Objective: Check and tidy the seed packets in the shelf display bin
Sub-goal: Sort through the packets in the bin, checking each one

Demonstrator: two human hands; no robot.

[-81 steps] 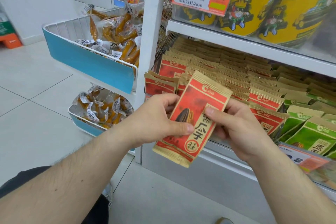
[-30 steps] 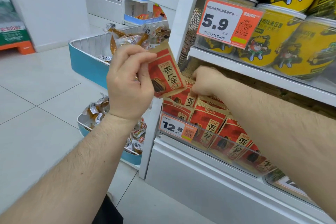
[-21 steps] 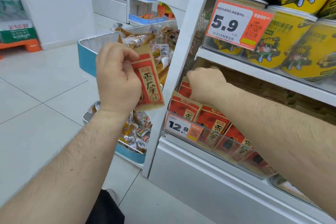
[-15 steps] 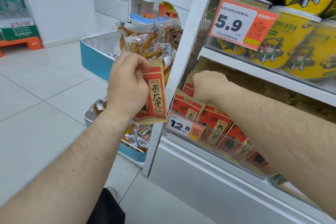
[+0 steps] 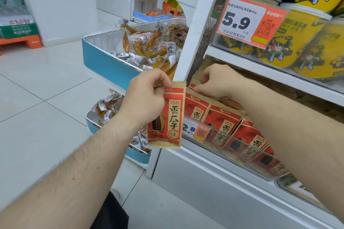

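Head view, left hand (image 5: 147,96) pinching upright red-gold seed packet (image 5: 167,117), perhaps sealed

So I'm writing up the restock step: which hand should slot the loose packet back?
Probably the left hand: it already pinches the packet. The right hand is among the binned packets.

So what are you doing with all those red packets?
A person is tidying seed packets on a shop shelf. The left hand pinches one red packet by its top edge, holding it upright in front of the shelf. The right hand reaches into the bin, fingers on the tops of the packets standing there.
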